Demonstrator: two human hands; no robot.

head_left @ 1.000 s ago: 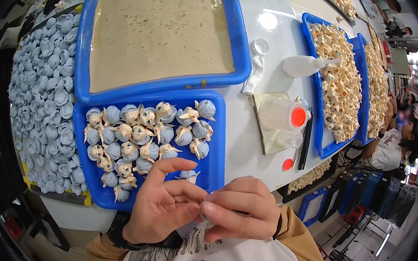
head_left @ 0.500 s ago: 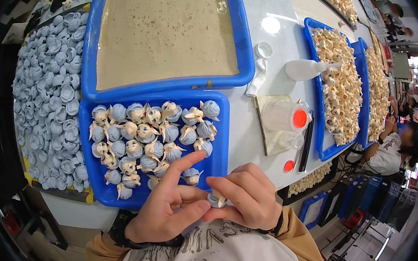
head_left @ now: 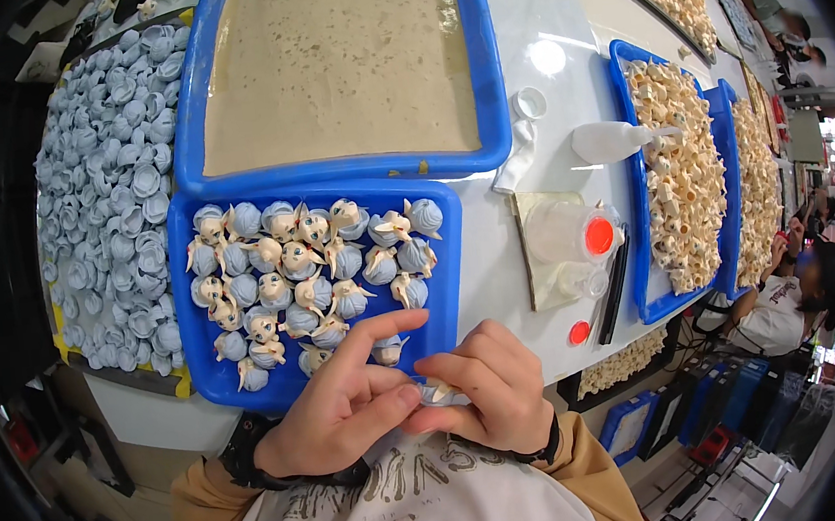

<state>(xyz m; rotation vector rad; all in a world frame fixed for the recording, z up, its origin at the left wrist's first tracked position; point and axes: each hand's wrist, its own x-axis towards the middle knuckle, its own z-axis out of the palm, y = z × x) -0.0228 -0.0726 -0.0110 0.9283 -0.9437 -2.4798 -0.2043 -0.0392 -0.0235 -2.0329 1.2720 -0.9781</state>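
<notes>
Between my two hands, close to my chest, is a small doll head with a pale blue hair piece and a cream pointed ear. My left hand presses its thumb and curled fingers against one side, its index finger stretched out. The thumb and bent fingers of my right hand pinch the other side. Fingers cover much of the head. Just beyond lies a shallow blue tray with several finished-looking doll heads, all blue-haired, with painted faces and pointed ears.
Loose pale blue hair pieces are heaped at left. A large blue tray with a beige surface stands behind. To the right are a white squeeze bottle, a clear jar, black tweezer-like tools and a tray of cream parts. A co-worker sits far right.
The doll head has turned between my fingers, showing the ear more from the side. Both hands stay nearly in place; the whole view has shifted slightly.
</notes>
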